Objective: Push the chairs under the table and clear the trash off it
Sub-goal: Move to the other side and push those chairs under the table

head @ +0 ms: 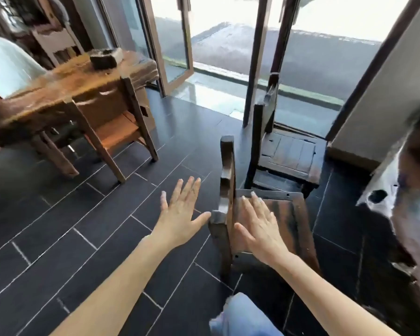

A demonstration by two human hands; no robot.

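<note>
As left hand spreads, right hand over chair

The near wooden chair is dark brown, with black streaks on its seat. The far wooden chair is dark brown too. The wooden worktop is orange-brown with darker grain. The tiled floor is black with thin pale lines, like bricks. The denim knee is light blue.

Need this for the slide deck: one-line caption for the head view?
Open left hand and right hand reach for the near chair; second chair beyond, wooden table at left.
</note>
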